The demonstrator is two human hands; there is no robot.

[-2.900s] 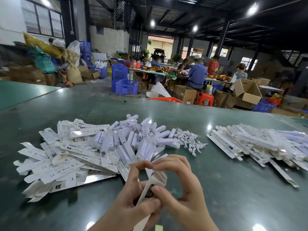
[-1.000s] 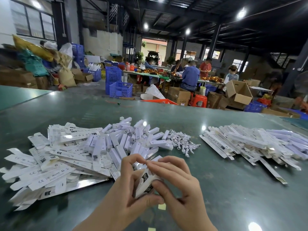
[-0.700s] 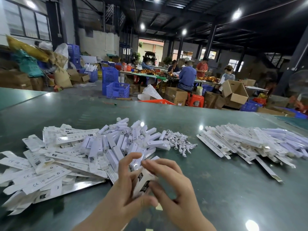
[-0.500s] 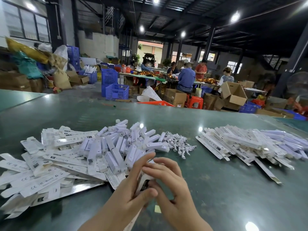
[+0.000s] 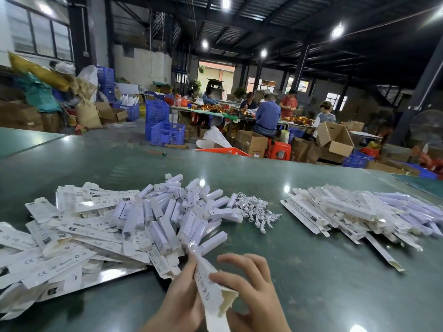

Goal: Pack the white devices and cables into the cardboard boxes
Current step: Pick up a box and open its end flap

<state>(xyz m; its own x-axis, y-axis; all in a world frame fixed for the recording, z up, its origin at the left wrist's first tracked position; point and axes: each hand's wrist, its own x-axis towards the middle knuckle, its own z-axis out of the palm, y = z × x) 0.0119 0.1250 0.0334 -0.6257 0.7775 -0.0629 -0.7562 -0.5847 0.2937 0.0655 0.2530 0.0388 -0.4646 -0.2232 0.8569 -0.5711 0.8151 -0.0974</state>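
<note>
Low in the centre of the frame, both hands are on one slim white box [image 5: 211, 286], held just above the tabletop [image 5: 311, 271]. The left hand [image 5: 179, 300] wraps the box's left side, thumb running up along it, while the right hand [image 5: 251, 291] pinches the near end with thumb and a finger, its other fingers spread loose above. A clear-tipped device [image 5: 191, 244] pokes out of the far end of the box, so the step looks like sliding it fully in and closing up. The near flap [image 5: 226, 300] stands open, and that is where care is likely needed: keep the sleeve squared with the left hand so the walls do not collapse, then fold the flap cleanly. Supplies sit close: loose devices [image 5: 167, 212] heaped at centre left, flat unfolded boxes [image 5: 60, 236] at far left, a small tangle of cables [image 5: 256, 209] mid-frame, and a pile of filled boxes [image 5: 354, 212] at right. Whether a cable is already inside cannot be told.
</note>
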